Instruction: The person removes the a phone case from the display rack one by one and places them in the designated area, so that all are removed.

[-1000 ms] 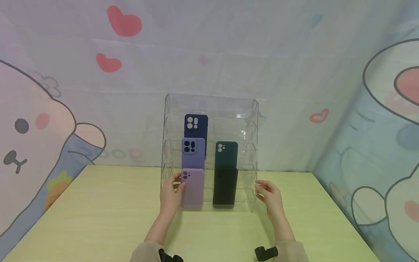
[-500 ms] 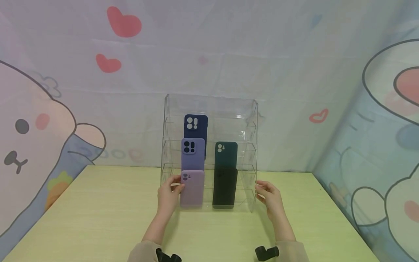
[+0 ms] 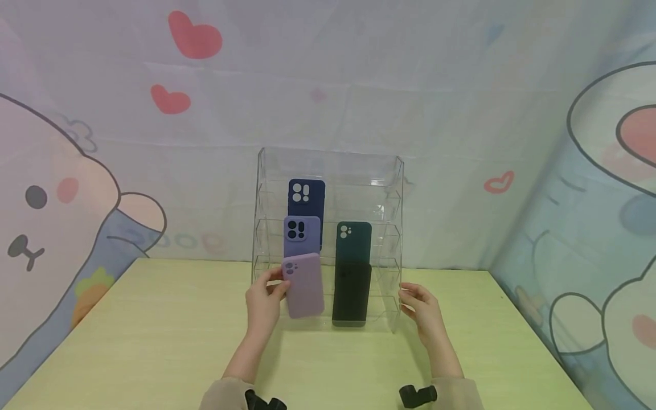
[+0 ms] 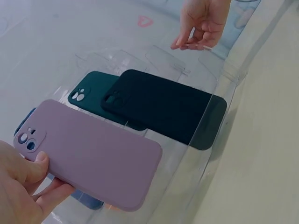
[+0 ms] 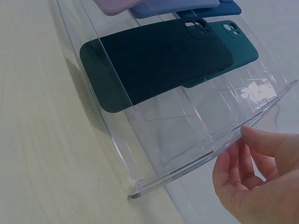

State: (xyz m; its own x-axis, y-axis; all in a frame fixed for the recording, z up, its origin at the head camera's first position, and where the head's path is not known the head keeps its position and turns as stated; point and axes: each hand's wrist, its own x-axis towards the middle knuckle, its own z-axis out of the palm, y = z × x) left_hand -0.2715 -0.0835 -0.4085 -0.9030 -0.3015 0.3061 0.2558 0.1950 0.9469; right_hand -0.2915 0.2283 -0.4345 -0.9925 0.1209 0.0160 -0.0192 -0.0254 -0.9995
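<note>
My left hand [image 3: 263,307] pinches a pale pink phone case [image 3: 303,286] by its left edge, thumb on the back near the camera cutouts. The case tilts in front of the bottom tier of a clear tiered display stand [image 3: 359,168], its lower edge above the stand's front lip. With thumb and fingers, my right hand [image 3: 422,307] holds the stand's right side panel. Behind the pink case, a lavender case [image 3: 302,247] and a navy case [image 3: 314,199] lean on higher tiers. A black case [image 3: 351,296] stands in the bottom tier, before a dark green case [image 3: 353,245].
The stand is on a pale yellow table [image 3: 169,330], close to its back edge. A cartoon-printed cloth [image 3: 441,114] with hearts hangs behind and at the sides. Black wrist cameras [image 3: 417,397] sit at both cuffs.
The pink case has come up and forward out of the bottom tier and now tilts, after dipping slightly half a second ago. My right hand has stayed at the stand's side.
</note>
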